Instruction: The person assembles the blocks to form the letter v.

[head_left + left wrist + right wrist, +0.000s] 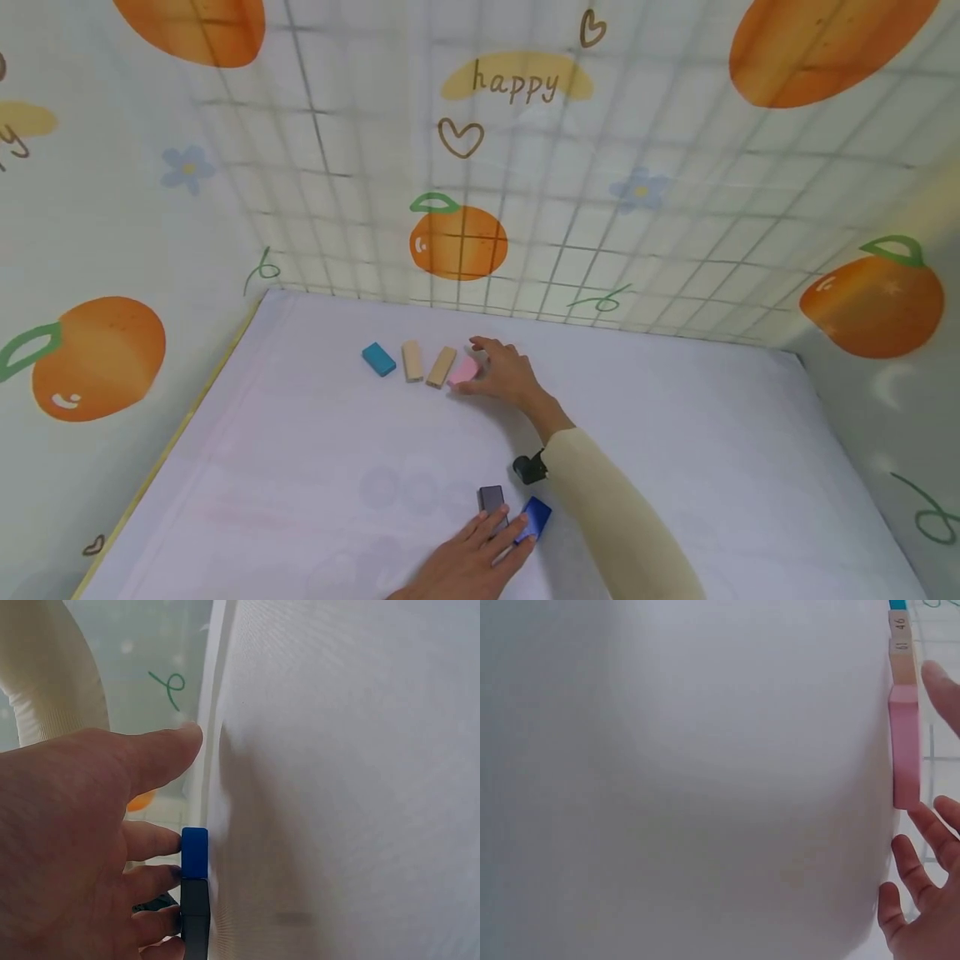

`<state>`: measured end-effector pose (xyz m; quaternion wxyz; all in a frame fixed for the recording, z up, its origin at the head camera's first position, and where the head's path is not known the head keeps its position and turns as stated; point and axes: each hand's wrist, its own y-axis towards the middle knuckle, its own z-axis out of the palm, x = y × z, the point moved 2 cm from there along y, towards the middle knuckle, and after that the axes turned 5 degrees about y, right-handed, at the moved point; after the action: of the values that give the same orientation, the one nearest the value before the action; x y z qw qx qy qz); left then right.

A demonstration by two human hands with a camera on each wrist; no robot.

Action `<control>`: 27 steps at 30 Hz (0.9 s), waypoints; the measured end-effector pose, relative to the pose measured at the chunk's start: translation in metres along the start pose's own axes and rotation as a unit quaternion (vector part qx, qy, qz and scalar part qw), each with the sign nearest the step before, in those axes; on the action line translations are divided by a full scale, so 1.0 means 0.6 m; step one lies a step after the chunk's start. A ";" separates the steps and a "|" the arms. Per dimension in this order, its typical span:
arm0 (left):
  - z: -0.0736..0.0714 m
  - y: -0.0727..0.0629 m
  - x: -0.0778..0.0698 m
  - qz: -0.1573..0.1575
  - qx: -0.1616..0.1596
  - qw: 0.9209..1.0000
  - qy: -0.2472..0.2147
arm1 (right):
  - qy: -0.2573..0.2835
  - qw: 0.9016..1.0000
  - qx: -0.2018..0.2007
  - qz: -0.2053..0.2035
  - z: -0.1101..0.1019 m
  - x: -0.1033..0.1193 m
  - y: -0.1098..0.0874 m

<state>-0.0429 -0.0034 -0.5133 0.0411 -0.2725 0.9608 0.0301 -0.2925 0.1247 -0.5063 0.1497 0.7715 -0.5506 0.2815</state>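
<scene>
My right hand (pixel 506 375) is at the pink block (pixel 464 370), thumb on the near side and fingers spread beyond it. In the right wrist view the thumb (pixel 941 690) stands apart from the pink block (pixel 906 750), and a fingertip is close to its end; contact is unclear. Two wooden blocks (pixel 412 361) (pixel 441 367) and a teal block (pixel 378 359) lie left of it, in a loose row. My left hand (pixel 465 558) rests its outstretched fingertips on a dark grey block (pixel 491 498) and a blue block (pixel 536 518), which lie side by side.
A black wrist camera (pixel 529 468) sticks out from the right sleeve (pixel 615 508), above the blue block. The white tabletop (pixel 300 458) meets a fruit-patterned backdrop (pixel 360 250) at the back and sides. Numbers are printed on the wooden blocks' ends (pixel 901 646).
</scene>
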 end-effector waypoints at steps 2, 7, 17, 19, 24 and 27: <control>0.002 0.000 0.000 -0.003 0.003 1.000 -0.001 | -0.003 1.000 0.000 0.004 0.001 0.002 0.001; 0.004 0.000 0.000 -0.004 0.016 1.000 -0.010 | -0.005 1.000 -0.003 0.006 0.001 0.007 0.002; 0.000 0.001 0.002 0.003 0.026 1.000 -0.017 | -0.007 1.000 -0.016 0.001 0.002 0.012 0.004; 0.001 0.001 0.002 0.001 0.029 0.999 -0.024 | -0.008 1.000 -0.017 0.003 0.004 0.012 0.006; 0.002 0.001 0.002 -0.005 0.040 0.998 -0.045 | -0.014 1.000 -0.015 0.008 0.011 0.013 0.009; 0.002 0.001 0.002 -0.005 0.041 0.998 -0.043 | -0.012 1.000 -0.017 0.010 0.011 0.016 0.010</control>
<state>-0.0440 -0.0032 -0.5143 0.0940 -0.2742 0.9571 0.0017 -0.2939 0.1118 -0.5064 0.1537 0.7667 -0.5645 0.2643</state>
